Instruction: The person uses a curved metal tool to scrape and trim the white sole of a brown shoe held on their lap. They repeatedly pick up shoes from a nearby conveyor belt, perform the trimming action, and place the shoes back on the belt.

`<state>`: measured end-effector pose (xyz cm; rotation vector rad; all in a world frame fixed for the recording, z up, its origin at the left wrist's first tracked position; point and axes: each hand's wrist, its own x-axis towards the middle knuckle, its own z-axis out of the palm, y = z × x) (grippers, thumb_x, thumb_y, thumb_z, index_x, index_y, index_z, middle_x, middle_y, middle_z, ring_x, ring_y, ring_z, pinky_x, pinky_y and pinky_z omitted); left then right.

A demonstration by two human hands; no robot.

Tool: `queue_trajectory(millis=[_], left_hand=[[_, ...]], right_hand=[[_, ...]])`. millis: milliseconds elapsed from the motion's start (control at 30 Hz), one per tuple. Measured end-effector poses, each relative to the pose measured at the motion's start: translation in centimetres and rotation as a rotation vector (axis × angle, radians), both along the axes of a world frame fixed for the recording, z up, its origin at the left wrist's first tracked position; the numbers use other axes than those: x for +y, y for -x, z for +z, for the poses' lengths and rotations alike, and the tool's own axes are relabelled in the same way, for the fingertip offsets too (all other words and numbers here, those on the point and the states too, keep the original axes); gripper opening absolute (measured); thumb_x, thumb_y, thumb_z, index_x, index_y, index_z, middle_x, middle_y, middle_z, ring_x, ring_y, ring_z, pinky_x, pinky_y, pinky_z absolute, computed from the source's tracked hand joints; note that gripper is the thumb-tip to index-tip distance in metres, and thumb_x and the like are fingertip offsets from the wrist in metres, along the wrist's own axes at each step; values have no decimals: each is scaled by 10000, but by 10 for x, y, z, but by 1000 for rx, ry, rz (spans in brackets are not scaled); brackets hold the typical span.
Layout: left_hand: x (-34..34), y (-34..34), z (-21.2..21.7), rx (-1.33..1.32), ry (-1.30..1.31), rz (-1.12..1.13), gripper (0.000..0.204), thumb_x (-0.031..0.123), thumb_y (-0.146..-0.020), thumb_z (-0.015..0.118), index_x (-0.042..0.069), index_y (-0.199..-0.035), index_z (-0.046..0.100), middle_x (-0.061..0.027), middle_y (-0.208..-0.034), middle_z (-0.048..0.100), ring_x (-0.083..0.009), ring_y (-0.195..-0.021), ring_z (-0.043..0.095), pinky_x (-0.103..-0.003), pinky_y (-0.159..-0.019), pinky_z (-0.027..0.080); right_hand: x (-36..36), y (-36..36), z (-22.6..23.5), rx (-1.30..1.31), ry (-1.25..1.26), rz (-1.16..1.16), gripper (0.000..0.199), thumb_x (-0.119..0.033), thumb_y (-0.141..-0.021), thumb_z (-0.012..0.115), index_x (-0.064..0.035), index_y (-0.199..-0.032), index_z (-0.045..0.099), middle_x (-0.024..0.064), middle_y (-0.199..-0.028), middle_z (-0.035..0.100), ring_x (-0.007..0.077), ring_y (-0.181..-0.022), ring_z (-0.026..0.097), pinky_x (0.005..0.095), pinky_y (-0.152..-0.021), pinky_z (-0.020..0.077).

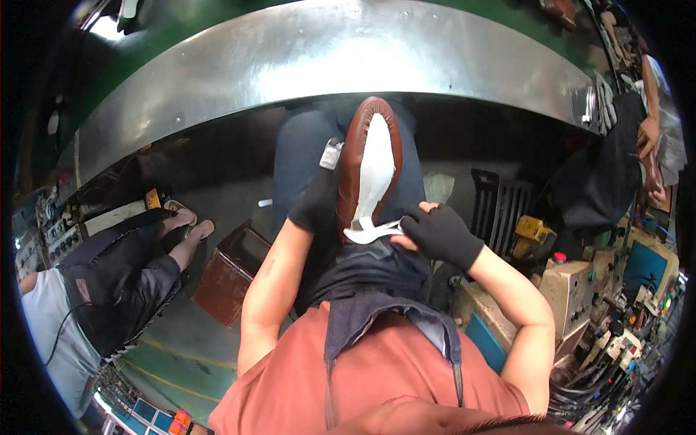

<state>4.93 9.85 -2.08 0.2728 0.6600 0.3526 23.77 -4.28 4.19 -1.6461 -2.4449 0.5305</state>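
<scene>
A brown leather shoe (pixel 351 156) lies sole side up over my lap, its toe pointing away from me. Gathered leather edges ring the white insole (pixel 378 156) on its underside. My left hand (pixel 319 199), in a black fingerless glove, grips the shoe's left side; a whitish wrapping (pixel 331 154) covers a fingertip. At the heel end, my right hand (pixel 438 233), gloved the same way, is closed on a white curved strip-like piece (pixel 368 232). That piece meets the heel; its exact kind is unclear.
Ahead of my knees runs a shiny metal bench edge (pixel 348 54) with a green surface beyond. A brown box (pixel 232 272) stands on the floor at left, near a seated person (pixel 119 283). Machines (pixel 569 290) crowd the right, where another person's hand (pixel 649 138) holds a brown shoe.
</scene>
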Motion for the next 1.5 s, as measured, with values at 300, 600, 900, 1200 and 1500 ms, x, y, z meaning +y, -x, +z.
queue_trajectory(millis=[300, 600, 900, 1200, 1500], left_hand=[[-17, -30, -28, 540, -975, 42, 402, 251, -896, 636, 5, -1184, 500, -132, -1055, 603, -204, -1001, 582, -341, -872, 461], [-8, -4, -18, 271, -975, -136, 1038, 266, -618, 873, 45, -1422, 254, -135, -1368, 406, -266, -1284, 403, -381, -1067, 346], [65, -68, 34, 557, -1329, -101, 937, 285, -709, 825, 11, -1420, 279, -178, -1364, 410, -303, -1289, 406, -399, -1072, 342], [173, -208, 89, 309, -1388, -343, 332, 248, -884, 675, 38, -1139, 644, -114, -1095, 669, -174, -976, 630, -302, -867, 487], [335, -268, -4, 939, -1515, 344, 626, 240, -761, 778, -29, -1242, 482, -150, -1158, 587, -200, -988, 597, -325, -790, 523]], right_hand=[[-23, -10, 24, 433, 532, -588, 329, -350, -938, 548, -38, -868, 624, 209, -771, 603, 397, -749, 609, 432, -645, 471], [18, -10, 23, 516, 491, -602, 394, -361, -979, 482, -8, -883, 628, 198, -737, 622, 345, -657, 629, 387, -612, 473], [-61, 53, -66, 1033, 397, -1390, 588, -528, -995, 344, -37, -749, 556, 66, -585, 585, 164, -513, 600, 311, -534, 471], [-54, 34, -67, 1075, 420, -1334, 568, -490, -995, 363, 4, -833, 590, 76, -638, 609, 166, -548, 635, 310, -543, 499], [-43, 19, -40, 1104, 324, -1204, 488, -367, -1003, 424, -15, -697, 567, 21, -561, 507, 130, -511, 523, 323, -499, 415]])
